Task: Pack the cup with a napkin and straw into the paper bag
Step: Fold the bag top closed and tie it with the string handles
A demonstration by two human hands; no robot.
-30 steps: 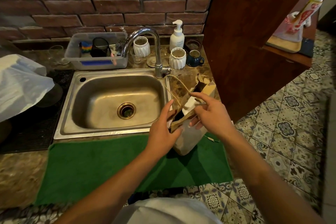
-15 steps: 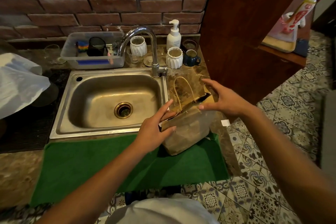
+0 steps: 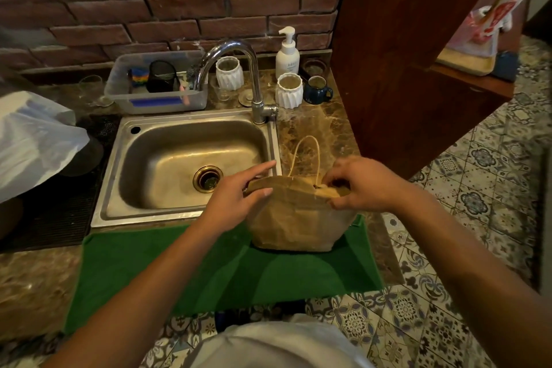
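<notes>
A brown paper bag (image 3: 294, 219) stands upright on the green mat (image 3: 179, 272), right of the sink. Its top edges are pressed together and one cord handle loops up behind them. My left hand (image 3: 236, 197) grips the bag's upper left corner, thumb in front and fingers behind. My right hand (image 3: 363, 184) pinches the top edge at the upper right corner. The cup, napkin and straw are hidden from view; I cannot tell if they are inside the bag.
The steel sink (image 3: 185, 164) with its tap (image 3: 239, 69) lies left of the bag. Behind it stand a plastic tub (image 3: 155, 89), two white ribbed cups (image 3: 288, 91), a soap pump (image 3: 287, 52) and a blue mug (image 3: 318, 91). A wooden panel (image 3: 403, 54) rises at the right.
The bag's open mouth has been pressed flat and shut. The bag has turned to face me squarely, and both hands have spread to its top corners.
</notes>
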